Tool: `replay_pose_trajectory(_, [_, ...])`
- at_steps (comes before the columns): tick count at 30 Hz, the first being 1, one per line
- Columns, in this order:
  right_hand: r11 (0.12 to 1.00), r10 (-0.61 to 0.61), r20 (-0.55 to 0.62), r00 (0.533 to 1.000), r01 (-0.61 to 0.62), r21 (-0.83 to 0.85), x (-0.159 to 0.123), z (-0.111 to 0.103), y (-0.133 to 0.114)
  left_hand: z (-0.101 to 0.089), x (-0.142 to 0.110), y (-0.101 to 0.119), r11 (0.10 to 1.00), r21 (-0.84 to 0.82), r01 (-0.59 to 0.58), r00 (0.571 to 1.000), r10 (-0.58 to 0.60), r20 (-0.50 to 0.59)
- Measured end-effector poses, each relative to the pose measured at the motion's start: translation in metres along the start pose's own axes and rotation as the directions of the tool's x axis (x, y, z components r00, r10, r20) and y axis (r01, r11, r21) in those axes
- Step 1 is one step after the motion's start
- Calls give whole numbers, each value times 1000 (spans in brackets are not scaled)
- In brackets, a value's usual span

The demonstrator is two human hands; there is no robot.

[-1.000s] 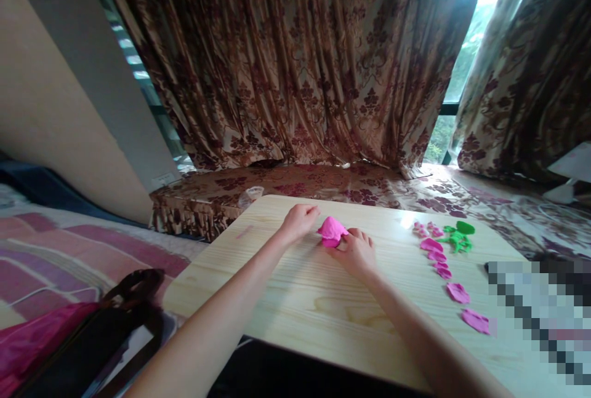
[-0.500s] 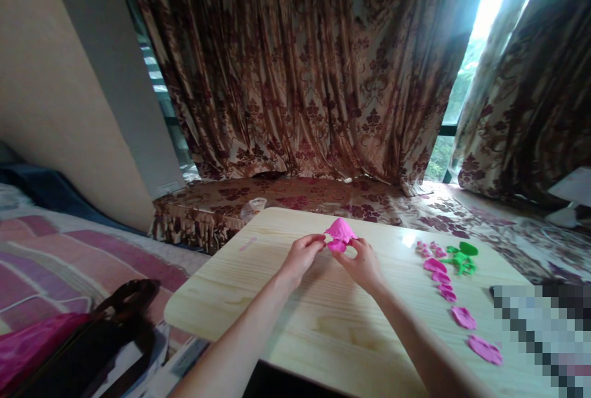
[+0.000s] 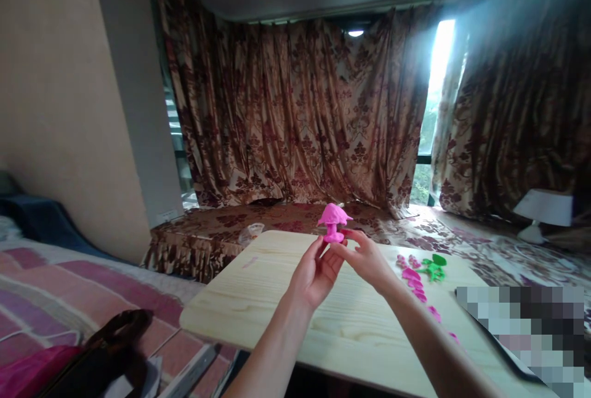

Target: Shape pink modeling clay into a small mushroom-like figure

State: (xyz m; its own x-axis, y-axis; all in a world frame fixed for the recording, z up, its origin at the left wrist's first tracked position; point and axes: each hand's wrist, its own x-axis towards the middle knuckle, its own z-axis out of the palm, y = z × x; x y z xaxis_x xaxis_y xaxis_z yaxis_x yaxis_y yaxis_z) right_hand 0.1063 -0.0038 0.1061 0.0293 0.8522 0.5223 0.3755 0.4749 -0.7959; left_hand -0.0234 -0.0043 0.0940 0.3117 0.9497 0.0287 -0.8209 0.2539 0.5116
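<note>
A bright pink modelling clay figure (image 3: 333, 214), shaped like a mushroom with a ragged-edged cap, a stem and a round base, stands upright between my hands above the table. My left hand (image 3: 317, 272) is closed on its base, thumb at the side and the other fingers curled beneath. My right hand (image 3: 364, 256) pinches the base from the right. The fingertips partly hide the base. Farther right, flat pink clay pieces (image 3: 411, 276) lie in a row on the table, partly covered by my right forearm.
The wooden table (image 3: 240, 299) holds green clay pieces (image 3: 434, 270) and small pink clay lumps (image 3: 407, 261) at its right. A dark-edged pixelated object (image 3: 517, 324) lies at the right edge. A clear plastic bag (image 3: 252, 233) sits behind the table; a bed (image 3: 92, 287) is at left.
My hands have raised the pink clay figure, so its stem and base now show. My left hand has turned palm up under it. The view has tilted upward.
</note>
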Motion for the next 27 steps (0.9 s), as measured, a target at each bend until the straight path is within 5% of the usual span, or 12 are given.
replay_pose_trajectory(11, [953,-136,-130,982,166,253,-16,4,-61,51,-50,2,964,-205,-167,979,187,86])
replay_pose_trajectory(17, [955,-192,-199,961,229,186,-4,-39,-77,50,-66,15,962,-230,-146,988,154,14])
replay_pose_trajectory(20, [951,-252,-126,959,270,152,3,-50,-104,56,-73,17,962,-246,-119,989,136,53])
replay_pose_trajectory(24, [939,-312,72,947,296,173,11,-43,-139,68,-79,18,961,-240,-140,986,158,60])
replay_pose_trajectory(27, [941,-312,101,945,292,170,15,-37,-147,72,-85,18,960,-236,-150,984,167,54])
